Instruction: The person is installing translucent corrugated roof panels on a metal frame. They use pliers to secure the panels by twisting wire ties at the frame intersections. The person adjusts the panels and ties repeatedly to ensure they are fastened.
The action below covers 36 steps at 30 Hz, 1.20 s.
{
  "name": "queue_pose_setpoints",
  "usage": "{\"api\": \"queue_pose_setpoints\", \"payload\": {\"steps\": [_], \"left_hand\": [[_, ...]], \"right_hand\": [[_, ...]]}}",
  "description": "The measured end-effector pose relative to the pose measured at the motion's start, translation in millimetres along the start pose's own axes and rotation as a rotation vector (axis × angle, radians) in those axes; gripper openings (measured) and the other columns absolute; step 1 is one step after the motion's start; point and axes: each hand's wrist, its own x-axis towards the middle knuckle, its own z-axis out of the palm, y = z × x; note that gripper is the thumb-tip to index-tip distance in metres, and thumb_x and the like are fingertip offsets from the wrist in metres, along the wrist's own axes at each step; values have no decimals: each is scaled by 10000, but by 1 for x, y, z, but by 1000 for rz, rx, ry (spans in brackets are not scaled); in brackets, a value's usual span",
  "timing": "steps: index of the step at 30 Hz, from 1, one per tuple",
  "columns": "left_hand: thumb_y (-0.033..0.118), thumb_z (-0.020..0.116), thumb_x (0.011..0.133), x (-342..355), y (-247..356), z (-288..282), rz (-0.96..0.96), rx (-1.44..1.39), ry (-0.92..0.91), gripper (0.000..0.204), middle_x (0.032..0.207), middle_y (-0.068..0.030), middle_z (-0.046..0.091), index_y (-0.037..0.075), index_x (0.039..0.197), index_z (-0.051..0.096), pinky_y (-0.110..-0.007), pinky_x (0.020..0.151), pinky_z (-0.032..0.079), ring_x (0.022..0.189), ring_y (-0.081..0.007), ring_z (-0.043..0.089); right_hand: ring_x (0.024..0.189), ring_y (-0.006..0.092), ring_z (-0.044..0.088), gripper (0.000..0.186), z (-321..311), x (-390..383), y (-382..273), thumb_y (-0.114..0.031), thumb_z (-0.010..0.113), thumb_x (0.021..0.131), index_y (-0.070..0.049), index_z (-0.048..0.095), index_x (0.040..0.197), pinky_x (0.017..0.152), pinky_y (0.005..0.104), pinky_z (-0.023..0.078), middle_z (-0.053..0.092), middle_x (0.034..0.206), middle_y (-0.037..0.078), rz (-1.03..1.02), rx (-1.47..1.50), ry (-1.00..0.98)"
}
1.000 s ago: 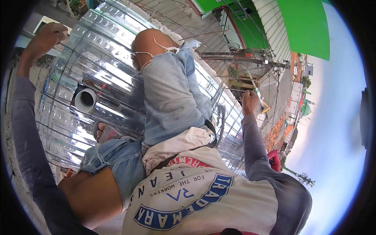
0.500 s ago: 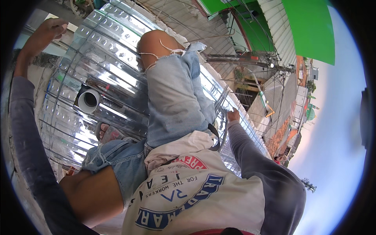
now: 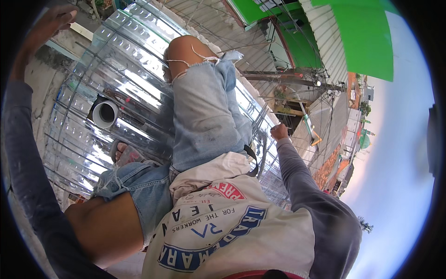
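My left hand (image 3: pixel 53 23) is raised at the upper left, fingers curled, near pale rails beyond the mesh; what it grips, if anything, is unclear. My right hand (image 3: pixel 280 131) is closed beside the right edge of the steel mesh (image 3: pixel 79 83), near some bar ends (image 3: pixel 261 118); its contents are too small to make out. The mesh lies over shiny dimpled metal decking (image 3: pixel 139 93). A grey plastic pipe (image 3: pixel 97 116) stands upright through it, left of my bent knee. My sandalled foot (image 3: pixel 121 153) rests on the mesh below the pipe.
A rough concrete edge (image 3: pixel 58 86) runs along the left. Beyond the decking's right side are corrugated roofs (image 3: pixel 320 37), green panels (image 3: pixel 362 37), tangled overhead wires (image 3: pixel 325 74) and rooftops below, with sky at the far right.
My left hand has moved up toward the upper left. My right hand has come down and left from where it was a second ago, closer to the mesh edge, then shifted slightly rightward.
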Motion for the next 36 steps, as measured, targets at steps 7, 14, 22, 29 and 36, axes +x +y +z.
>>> {"api": "queue_pose_setpoints", "payload": {"steps": [7,14,22,29,36], "left_hand": [[647,563,1032,-22,15,-21,-4,49,-1,753,1450,-134,630,103,1551,517,-388,1043,494,1339,-263,614],[431,683,849,-26,122,18,220,181,66,536,1151,-240,758,36,1206,750,-510,972,488,1132,-427,687],[586,654,1014,-87,289,167,711,-741,-409,902,1483,-316,573,-81,1573,418,-459,1199,438,1388,-345,600],[377,573,1103,-99,295,162,659,-746,-231,545,1234,-224,719,-92,1378,617,-407,1054,542,1139,-281,720],[290,608,1064,-118,294,184,778,-380,-535,477,1317,-216,696,15,1454,617,-431,1030,531,1199,-349,690]], "right_hand": [[749,252,770,206,-23,7,-67,-1,691,903,128,771,1042,662,346,648,770,865,192,-7,717,-45],[727,150,713,188,-147,-3,-247,-61,707,950,98,774,1025,675,290,587,756,845,98,-291,810,9],[787,150,734,177,-308,-100,-458,-81,764,979,34,786,1112,730,277,613,785,924,117,-990,1033,36],[818,204,763,211,-297,-109,-432,-6,683,1009,83,734,1193,730,288,630,780,1006,197,-860,1437,-207],[757,190,741,241,-250,-66,-402,-104,717,998,74,745,1158,705,293,622,776,938,153,-660,1319,-15]]}}
